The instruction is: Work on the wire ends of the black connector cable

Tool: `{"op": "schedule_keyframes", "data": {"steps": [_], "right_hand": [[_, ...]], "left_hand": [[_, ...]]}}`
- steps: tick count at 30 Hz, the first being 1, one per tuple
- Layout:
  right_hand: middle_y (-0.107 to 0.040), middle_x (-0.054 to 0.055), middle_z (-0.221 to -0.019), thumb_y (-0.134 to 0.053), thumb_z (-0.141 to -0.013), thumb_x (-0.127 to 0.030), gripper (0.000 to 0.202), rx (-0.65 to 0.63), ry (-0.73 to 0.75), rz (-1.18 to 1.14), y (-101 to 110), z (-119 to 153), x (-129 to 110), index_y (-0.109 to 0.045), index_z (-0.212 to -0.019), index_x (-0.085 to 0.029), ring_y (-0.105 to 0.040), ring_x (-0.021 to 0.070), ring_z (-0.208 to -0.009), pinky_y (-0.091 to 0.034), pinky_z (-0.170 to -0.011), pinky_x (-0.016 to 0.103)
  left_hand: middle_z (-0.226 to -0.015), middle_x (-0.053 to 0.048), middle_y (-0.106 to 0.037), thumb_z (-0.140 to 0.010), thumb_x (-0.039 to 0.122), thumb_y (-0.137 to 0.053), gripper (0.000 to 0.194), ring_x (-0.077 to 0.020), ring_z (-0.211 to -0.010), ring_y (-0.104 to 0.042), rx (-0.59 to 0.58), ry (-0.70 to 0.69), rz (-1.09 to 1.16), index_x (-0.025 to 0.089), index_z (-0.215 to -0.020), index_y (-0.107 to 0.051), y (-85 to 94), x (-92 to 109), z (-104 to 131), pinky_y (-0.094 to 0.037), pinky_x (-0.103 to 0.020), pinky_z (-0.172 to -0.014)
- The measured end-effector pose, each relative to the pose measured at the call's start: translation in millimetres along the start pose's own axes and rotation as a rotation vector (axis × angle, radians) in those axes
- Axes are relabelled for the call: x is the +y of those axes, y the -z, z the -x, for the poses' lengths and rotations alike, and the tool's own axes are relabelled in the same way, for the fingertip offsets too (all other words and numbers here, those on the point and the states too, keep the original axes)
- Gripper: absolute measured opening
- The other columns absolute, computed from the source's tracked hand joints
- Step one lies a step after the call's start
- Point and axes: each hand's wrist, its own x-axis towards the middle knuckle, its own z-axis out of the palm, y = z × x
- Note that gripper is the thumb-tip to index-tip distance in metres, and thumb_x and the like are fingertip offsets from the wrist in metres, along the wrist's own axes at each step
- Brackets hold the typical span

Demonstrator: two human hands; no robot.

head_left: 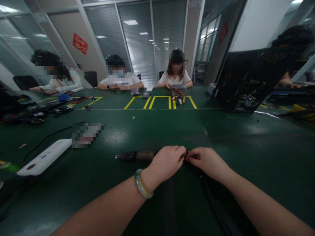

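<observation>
An electric screwdriver point(144, 156) with a dark, brownish body lies on the green table, its metal tip pointing left. My left hand point(166, 162) is closed round its rear part, and a jade-coloured bangle circles that wrist. At the tail end, the thumb and fingers of my right hand point(203, 160) are pinched together on a small dark part, seemingly the end of the cord. Both hands' fingertips nearly meet there, so the joint between tool and cord is mostly hidden. From below my right hand a black cord point(213, 205) runs down toward me.
A white power strip point(46, 157) and a blurred-out flat object point(87, 134) lie at left, with tangled cables point(31, 114) beyond. A black computer case point(243, 78) stands at back right. Several people sit across the table, one behind a power supply unit point(179, 90).
</observation>
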Motion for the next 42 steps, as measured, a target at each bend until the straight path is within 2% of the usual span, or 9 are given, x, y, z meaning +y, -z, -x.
{"op": "schedule_keyframes", "data": {"steps": [6,12,19,26,42], "right_hand": [[-0.072,-0.003,-0.086,-0.058,-0.086,-0.034,0.017,0.038,0.045,0.025,-0.3,-0.5,-0.1,-0.074,-0.088,-0.029,-0.065,0.0169,-0.076,-0.044,-0.066,0.027],[-0.072,-0.002,-0.084,-0.059,-0.085,-0.034,0.017,0.043,0.032,0.038,-0.2,-0.9,-2.5,-0.074,-0.087,-0.027,-0.064,0.0169,-0.074,-0.043,-0.062,0.026],[-0.072,-0.001,-0.087,-0.057,-0.086,-0.035,0.018,0.025,0.027,0.023,0.1,-1.0,-1.6,-0.074,-0.09,-0.027,-0.065,0.0185,-0.076,-0.044,-0.065,0.027],[-0.072,-0.002,-0.085,-0.059,-0.086,-0.037,0.017,0.023,0.015,0.021,-1.0,-1.2,-2.2,-0.073,-0.089,-0.028,-0.064,0.017,-0.072,-0.044,-0.062,0.026],[-0.072,-0.002,-0.085,-0.059,-0.085,-0.035,0.016,0.028,0.015,0.031,-1.6,-2.0,-0.9,-0.074,-0.087,-0.028,-0.065,0.0175,-0.073,-0.044,-0.062,0.027]], "left_hand": [[-0.091,-0.002,-0.059,-0.09,0.018,-0.05,0.006,-0.0173,-0.087,-0.058,0.003,-0.032,0.0,0.019,-0.095,-0.054,-1.1,-0.9,-0.6,-0.046,-0.032,-0.08],[-0.089,-0.002,-0.059,-0.089,0.02,-0.053,0.006,-0.0177,-0.082,-0.057,0.02,0.017,0.005,0.018,-0.095,-0.051,-2.3,-0.3,-0.2,-0.046,-0.032,-0.076],[-0.092,-0.002,-0.059,-0.09,0.018,-0.05,0.006,-0.017,-0.087,-0.057,0.006,-0.033,0.022,0.019,-0.095,-0.053,-0.2,-1.0,-0.6,-0.046,-0.032,-0.081],[-0.09,-0.002,-0.058,-0.09,0.022,-0.051,0.005,-0.0175,-0.083,-0.057,-0.013,0.022,-0.009,0.017,-0.094,-0.052,-2.6,-0.9,-0.4,-0.046,-0.033,-0.076],[-0.089,-0.003,-0.059,-0.09,0.022,-0.051,0.005,-0.0177,-0.082,-0.057,-0.002,0.01,-0.019,0.018,-0.093,-0.051,-0.7,0.4,-1.0,-0.046,-0.032,-0.074]]}}
